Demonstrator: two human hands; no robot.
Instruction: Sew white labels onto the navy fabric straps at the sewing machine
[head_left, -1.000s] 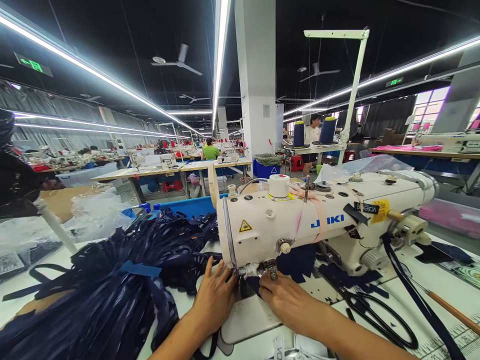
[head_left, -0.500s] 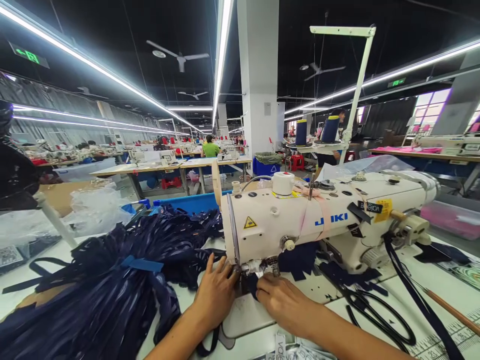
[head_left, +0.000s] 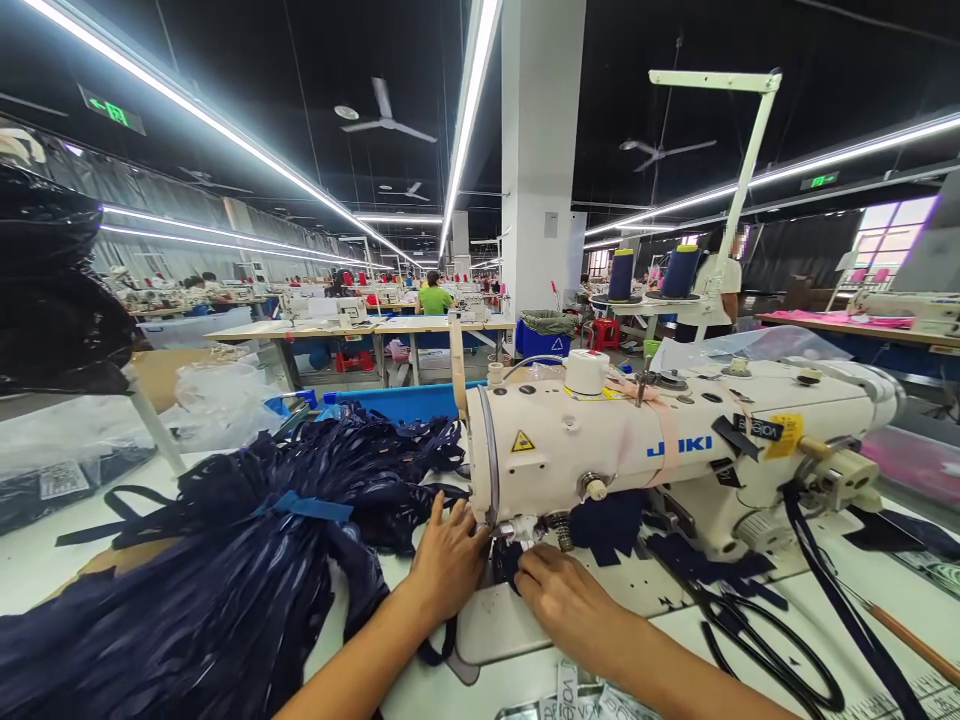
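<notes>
A white sewing machine [head_left: 555,450] stands before me, and a small navy fabric piece [head_left: 511,563] lies under its needle area. To the left of the needle is my left hand [head_left: 448,562], its outer fingers slightly apart and its forefinger and thumb side closed at the fabric's edge. My right hand [head_left: 564,598] is on the other side, fingers curled and pinching the same fabric. The machine head and my fingers hide part of the cloth and the needle tip.
Navy straps [head_left: 247,570] are heaped at the left, tied with a blue strip [head_left: 304,507]. Black scissors [head_left: 757,625] and navy scraps [head_left: 611,525] lie right of the needle. Printed labels [head_left: 577,695] sit at the near edge. Thread cones [head_left: 679,272] stand behind. A person in green [head_left: 433,295] sits farther off.
The camera view has turned slightly left, so everything sits farther right. Both hands stay beside the needle, and slightly more navy fabric shows between them.
</notes>
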